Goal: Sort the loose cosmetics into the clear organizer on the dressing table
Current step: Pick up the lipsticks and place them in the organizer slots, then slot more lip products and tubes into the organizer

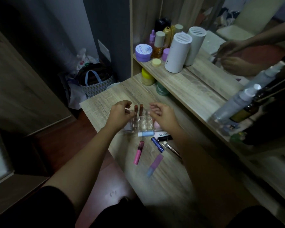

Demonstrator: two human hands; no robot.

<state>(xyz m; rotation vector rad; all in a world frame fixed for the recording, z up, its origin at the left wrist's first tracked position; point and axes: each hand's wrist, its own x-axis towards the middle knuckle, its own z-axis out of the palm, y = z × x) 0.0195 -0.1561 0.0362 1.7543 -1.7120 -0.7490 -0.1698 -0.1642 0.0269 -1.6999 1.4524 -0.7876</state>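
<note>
The clear organizer (141, 125) stands on the wooden dressing table (163, 170), with two brown lipsticks (138, 109) upright in its far cells. My left hand (120, 113) hovers at its left side, fingers curled and empty. At the organizer's right my right hand (162, 113) hangs with fingers apart, holding nothing. Loose items lie nearer me: a pale blue tube (146, 134), a pink lip gloss (138, 152), a dark blue mascara (157, 144), a black tube (165, 137), a makeup brush (171, 149) and a purple-blue tube (155, 164). A pink item (157, 125) sits partly hidden behind the organizer.
A raised shelf (187, 83) at the back carries bottles, a purple jar (143, 52) and a white cylinder (178, 52) before a mirror. A yellow-lidded jar (147, 77) and a green jar (162, 88) sit beneath it. Spray bottles (237, 102) stand right. Bags lie on the floor left.
</note>
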